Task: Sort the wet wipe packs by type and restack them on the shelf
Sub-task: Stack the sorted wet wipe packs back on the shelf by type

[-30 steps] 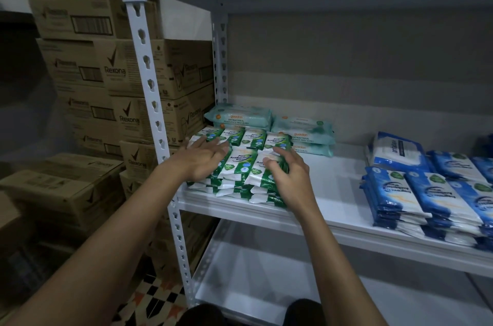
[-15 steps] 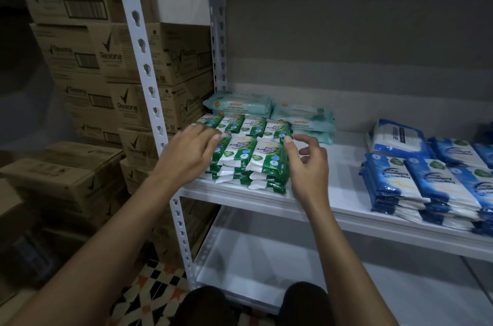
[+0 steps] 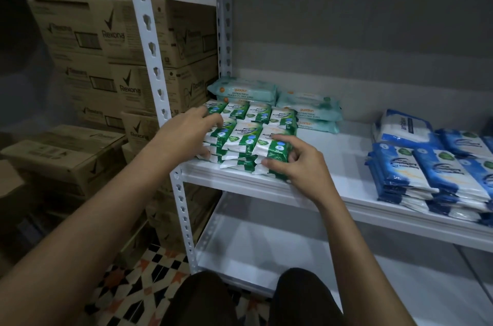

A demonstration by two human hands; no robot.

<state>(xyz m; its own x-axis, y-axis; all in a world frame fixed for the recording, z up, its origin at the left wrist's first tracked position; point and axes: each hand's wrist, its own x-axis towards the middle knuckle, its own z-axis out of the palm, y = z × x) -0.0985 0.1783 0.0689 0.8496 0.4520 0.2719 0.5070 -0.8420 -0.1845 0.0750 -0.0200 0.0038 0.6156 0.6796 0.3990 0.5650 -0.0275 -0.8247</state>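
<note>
The green wipe packs sit in short stacks at the left front of the shelf, pale teal packs behind them and blue packs well apart to the right. The right hand grasps the front-right green stack, thumb on top, fingers curled round its near edge; the left hand lies on the left stacks, fingers relaxed. The risk I see — these slick packs sit close to the shelf lip, so a tug or nudge could slide the stack off the front
</note>
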